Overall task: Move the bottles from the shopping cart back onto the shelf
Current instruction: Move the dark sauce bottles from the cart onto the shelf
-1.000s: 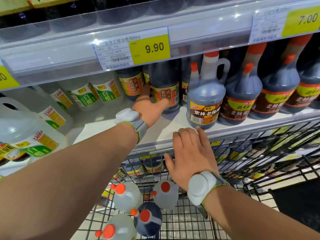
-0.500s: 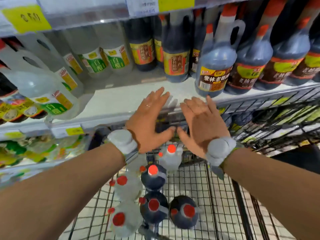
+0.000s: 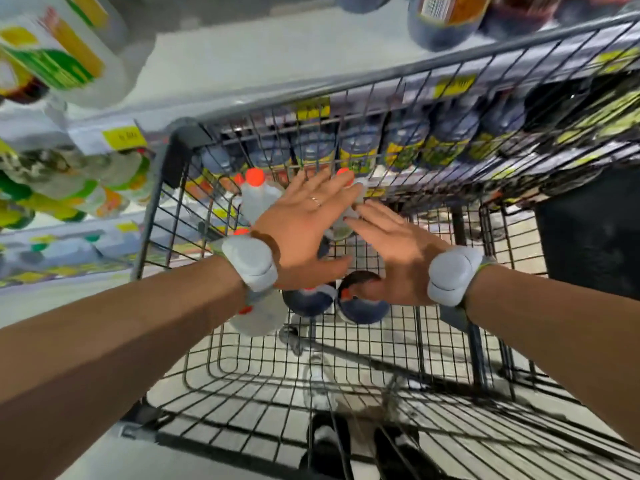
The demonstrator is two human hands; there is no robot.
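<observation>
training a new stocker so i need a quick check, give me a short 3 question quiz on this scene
1. True or false: the left hand and the right hand are both open and hold nothing.
2. Multiple choice: the cap of the clear bottle in the shopping cart is A green, B orange, C blue.
3. Fill in: the ring is worn on the ____ hand.

Key: 1 true; 2 B; 3 left.
</observation>
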